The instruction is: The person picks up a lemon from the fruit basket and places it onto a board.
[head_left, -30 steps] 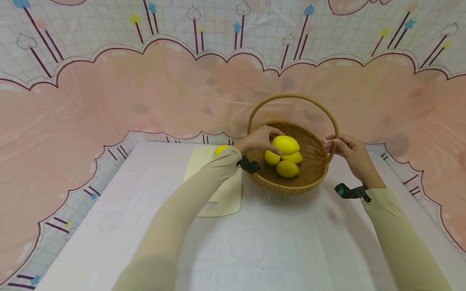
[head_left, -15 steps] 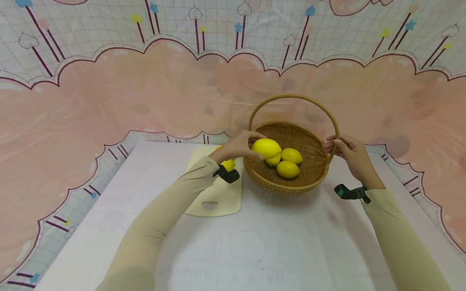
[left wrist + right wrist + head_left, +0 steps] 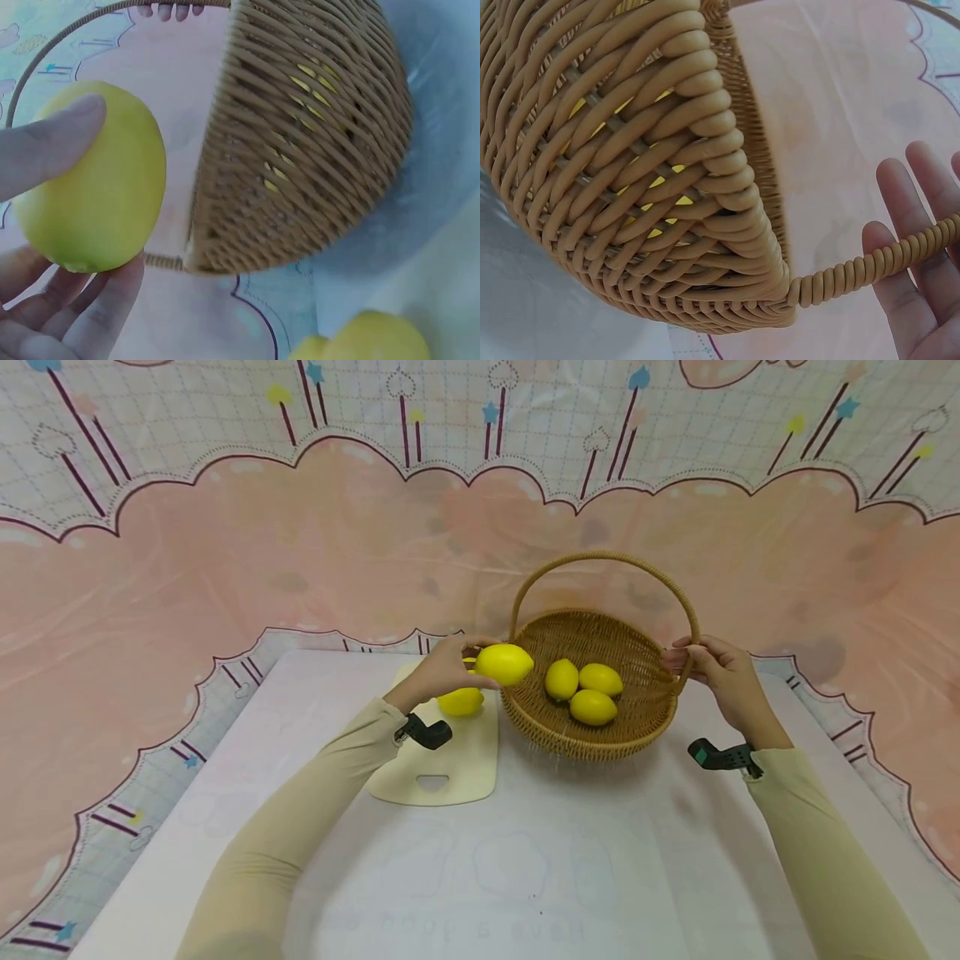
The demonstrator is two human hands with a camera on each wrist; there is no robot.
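Observation:
My left hand [image 3: 459, 662] grips a yellow lemon [image 3: 505, 664] in the air, just outside the left rim of the wicker basket [image 3: 600, 739] and over the cream cutting board [image 3: 453, 767]. The left wrist view shows thumb and fingers [image 3: 52, 146] wrapped round this lemon [image 3: 94, 187]. A second lemon [image 3: 461, 702] lies on the board below it. Three lemons [image 3: 592, 707] sit inside the basket. My right hand [image 3: 686, 658] holds the basket handle [image 3: 877, 264] where it meets the right rim, with the fingers [image 3: 919, 225] behind the handle.
The basket's tall arched handle [image 3: 600, 558] stands over the lemons. A pale tablecloth [image 3: 525, 860] covers the table, with a pink patterned backdrop [image 3: 225, 568] close behind the basket and board.
My left hand has lifted the lemon out of the basket and carried it left over the rim toward the cutting board. The right hand has stayed on the handle.

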